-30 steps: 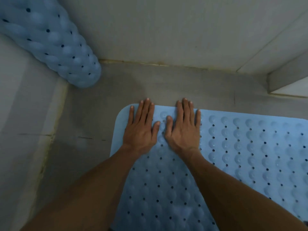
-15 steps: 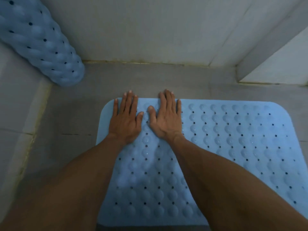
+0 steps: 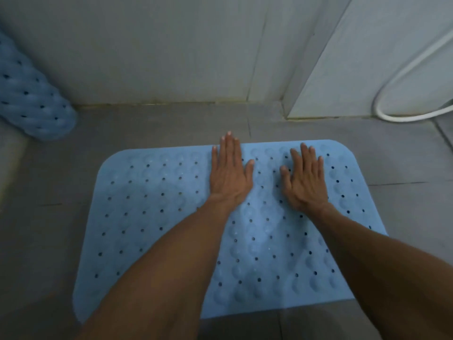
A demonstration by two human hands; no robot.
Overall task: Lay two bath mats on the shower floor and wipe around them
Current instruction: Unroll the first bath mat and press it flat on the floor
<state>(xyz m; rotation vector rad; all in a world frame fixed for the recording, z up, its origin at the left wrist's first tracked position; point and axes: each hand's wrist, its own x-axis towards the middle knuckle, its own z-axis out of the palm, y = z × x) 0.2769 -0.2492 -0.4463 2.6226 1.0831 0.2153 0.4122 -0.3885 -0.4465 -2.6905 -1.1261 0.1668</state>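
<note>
A light blue bath mat [image 3: 152, 204] with bumps and small holes lies flat on the grey tiled shower floor [image 3: 404, 204]. My left hand [image 3: 230, 175] presses palm down on the mat near its far edge, fingertips just past the rim. My right hand [image 3: 305, 180] lies flat on the mat toward its far right corner, fingers spread. Neither hand holds anything. A second blue mat [image 3: 29, 104], rolled up, leans in the far left corner against the wall.
Pale tiled walls [image 3: 171, 50] close the floor at the back, with a projecting wall corner [image 3: 286, 111] at the right. A white hose [image 3: 392, 114] loops down to the floor at the far right. Bare floor surrounds the flat mat.
Both hands have slid rightward along the mat's far edge and moved apart. The view has shifted right, showing the whole mat and the hose.
</note>
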